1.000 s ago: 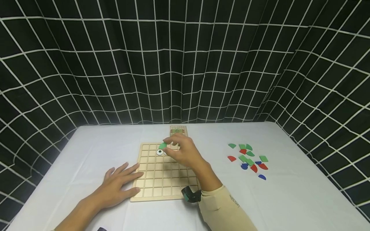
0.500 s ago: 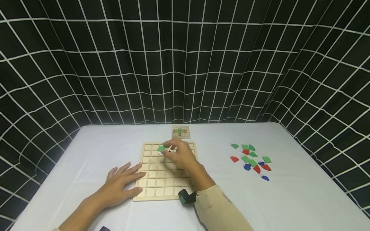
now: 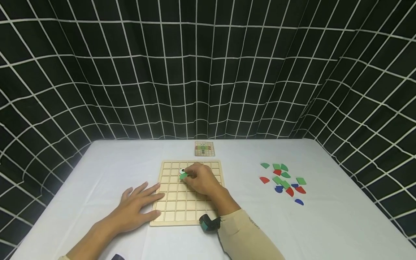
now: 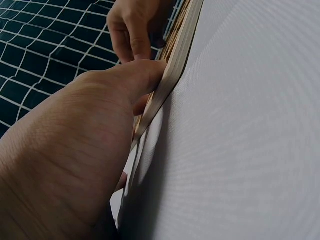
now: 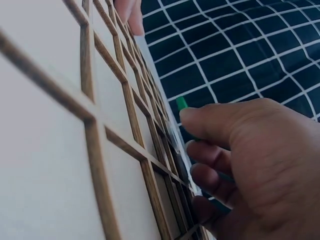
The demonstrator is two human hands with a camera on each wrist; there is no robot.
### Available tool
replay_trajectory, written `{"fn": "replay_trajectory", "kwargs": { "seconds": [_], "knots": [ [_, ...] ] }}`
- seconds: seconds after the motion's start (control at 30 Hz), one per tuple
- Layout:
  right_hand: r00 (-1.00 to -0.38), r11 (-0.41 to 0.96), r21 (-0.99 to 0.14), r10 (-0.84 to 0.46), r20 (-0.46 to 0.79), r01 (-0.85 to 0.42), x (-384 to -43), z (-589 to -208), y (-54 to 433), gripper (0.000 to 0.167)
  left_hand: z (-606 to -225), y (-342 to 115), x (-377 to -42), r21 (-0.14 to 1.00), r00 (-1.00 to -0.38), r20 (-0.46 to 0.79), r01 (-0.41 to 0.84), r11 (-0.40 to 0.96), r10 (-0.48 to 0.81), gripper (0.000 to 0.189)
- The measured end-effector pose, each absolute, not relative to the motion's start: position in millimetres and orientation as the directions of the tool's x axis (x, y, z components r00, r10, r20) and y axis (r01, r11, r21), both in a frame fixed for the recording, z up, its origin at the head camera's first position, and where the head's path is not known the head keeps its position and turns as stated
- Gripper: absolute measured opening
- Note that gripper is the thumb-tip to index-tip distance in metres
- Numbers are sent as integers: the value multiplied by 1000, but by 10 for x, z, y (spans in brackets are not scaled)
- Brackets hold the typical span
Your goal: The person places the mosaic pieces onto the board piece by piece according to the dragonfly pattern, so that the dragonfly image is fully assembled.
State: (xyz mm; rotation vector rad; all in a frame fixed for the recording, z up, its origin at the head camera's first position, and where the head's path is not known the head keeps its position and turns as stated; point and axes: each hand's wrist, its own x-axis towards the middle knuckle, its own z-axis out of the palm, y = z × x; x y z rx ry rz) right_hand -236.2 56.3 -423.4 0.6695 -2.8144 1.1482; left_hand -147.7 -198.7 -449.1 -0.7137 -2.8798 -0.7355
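Note:
My right hand (image 3: 203,179) pinches a green quarter-circle piece (image 3: 183,176) between thumb and fingers, close over the wooden grid board (image 3: 175,206). In the right wrist view a green edge of the piece (image 5: 181,103) shows past the thumb tip. A round white eye piece (image 3: 182,171) with a dark pupil sits in the board's upper part, right beside the fingertips. My left hand (image 3: 134,209) lies with spread, straight fingers at the board's left edge. Seen from the left wrist, its thumb rests on the board's rim (image 4: 172,70).
A small patterned card (image 3: 204,148) with a green and red figure lies behind the board. To the right are scattered loose pieces: green squares (image 3: 300,181), green quarter circles (image 3: 265,165), red ones (image 3: 264,180) and blue ones (image 3: 299,202). A dark grid-lined curtain (image 3: 208,72) stands behind the white table.
The right hand has brought the green piece down and toward me, from above the eye piece to just below it. The left hand has stayed at the board's edge.

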Motion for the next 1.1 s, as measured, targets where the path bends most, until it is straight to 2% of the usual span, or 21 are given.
{"fn": "replay_trajectory", "kwargs": {
  "seconds": [0.4, 0.7, 1.1],
  "knots": [
    [-878, 642, -613, -432, 205, -459, -2385, -4291, 546, 24, -4496, -1991, -1481, 427, -885, 204, 466, 775, 419, 50],
    [-878, 635, -623, -433, 203, -457, -2361, -4258, 550, 23, -4515, -1994, -1474, 429, -883, 204, 468, 773, 422, 51],
    [-865, 573, -663, -430, 258, -482, -2243, -3772, 673, 26, -4512, -2003, -1476, 421, -881, 212, 474, 774, 424, 51]
  ]
}}
